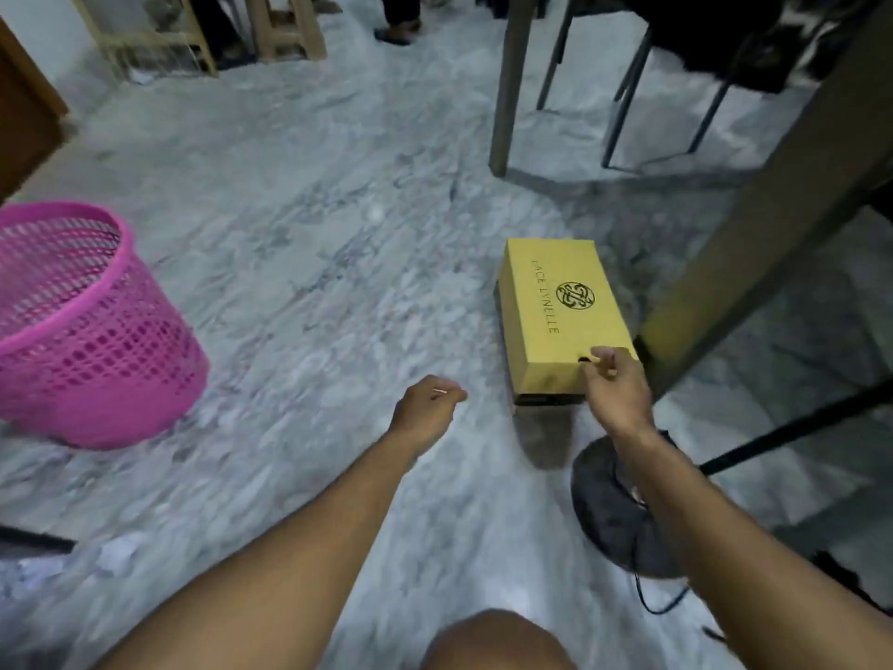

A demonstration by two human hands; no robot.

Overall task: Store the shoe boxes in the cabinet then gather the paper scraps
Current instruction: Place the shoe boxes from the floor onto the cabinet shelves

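One yellow shoe box [560,311] lay on the marble floor [314,282] beside a table leg [754,234]. Your right hand [616,386] pinched its near end at the finger hole; your left hand [427,411] hovered loosely curled, gripping nothing, near a pink basket [82,331].

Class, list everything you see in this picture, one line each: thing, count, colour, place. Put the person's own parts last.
shoe box: one, yellow, on the floor beside a table leg
basket: one, pink mesh, left, tilted
paper scraps: a few, white, floor lower left
floor: grey-white marble
table leg: one, olive, right
chair: one, dark metal legs, upper right
fan base: one, dark round, lower right
knee: one, bottom edge
left hand: curled, above the floor
right hand: fingers at the box's near end
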